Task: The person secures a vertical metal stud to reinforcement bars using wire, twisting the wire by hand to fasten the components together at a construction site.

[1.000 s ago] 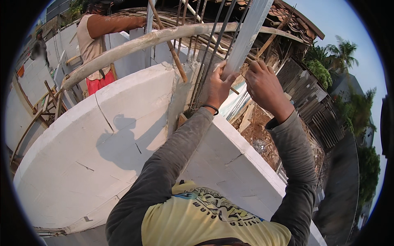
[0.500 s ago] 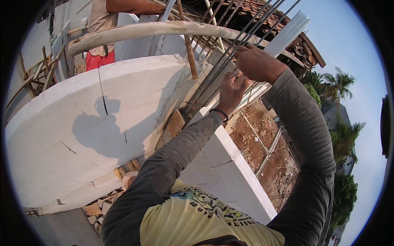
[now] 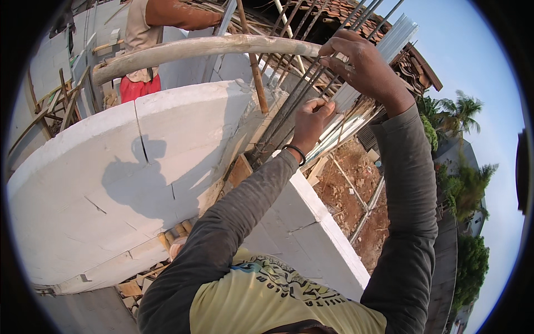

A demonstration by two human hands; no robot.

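My left hand (image 3: 310,123) is raised beside a cluster of thin steel rebar rods (image 3: 300,94), thumb and forefinger pressed together. Whatever lies in that pinch is too small to make out. Higher and to the right, my right hand (image 3: 364,68) has its fingers bent at the rods, overlapping them in view; its grip is closed, but what it holds is hidden. Behind my hands stand shiny ribbed metal channels (image 3: 397,38). A curved wooden pole (image 3: 211,45) runs across to the rods from the left.
A white block wall (image 3: 72,183) fills the left, and another white block wall (image 3: 295,236) stands below my arms. A brown stick (image 3: 251,61) leans at the corner. Beyond the left wall is another person (image 3: 139,44) in red bottoms. Bare soil (image 3: 347,189) lies far below, right.
My hands have moved apart. The right has risen slightly, turning its fingers toward the rods, while the left stays low with its fingers pinched. The view has shifted a little.
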